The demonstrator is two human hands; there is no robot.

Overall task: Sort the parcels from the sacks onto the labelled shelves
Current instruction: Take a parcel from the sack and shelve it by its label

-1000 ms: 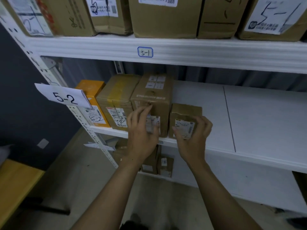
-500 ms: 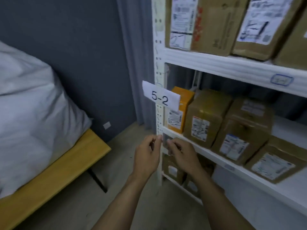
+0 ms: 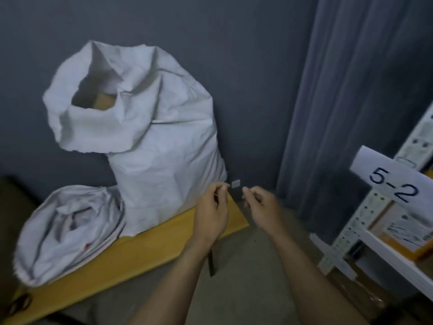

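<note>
Sacks of white cloth, 2 of them, sit on a yellow wooden bench (image 3: 140, 249) against a dark wall (image 3: 234, 55). The tall sack (image 3: 164, 148) stands upright at the bench's far end, its top folded over and its mouth open. A brown parcel (image 3: 104, 103) shows inside that mouth, mostly in shadow. The low sack (image 3: 70, 231) slumps just beside it on the left, touching it, with its rim rolled down and its inside too blurred to read.

Both hands are raised in front of the bench's right end, close together but apart. The left hand (image 3: 212, 212) has loosely curled fingers, thumb near the fingertips, and nothing can be seen in it. The right hand (image 3: 262, 207) is likewise loosely curled and holds nothing. Neither touches a sack. Between the fingertips a small white wall plate (image 3: 235, 184) shows on the wall behind.

A grey curtain (image 3: 351, 102) hangs to the right of the tall sack. At the right edge stands a white shelf rack (image 3: 386, 245) with a perforated post (image 3: 375, 207), and a paper label (image 3: 393, 184) reading 5-2 is fixed to it. An orange parcel (image 3: 403, 235) with a printed sticker lies on the shelf just below the label. The floor (image 3: 246, 277) is grey.
</note>
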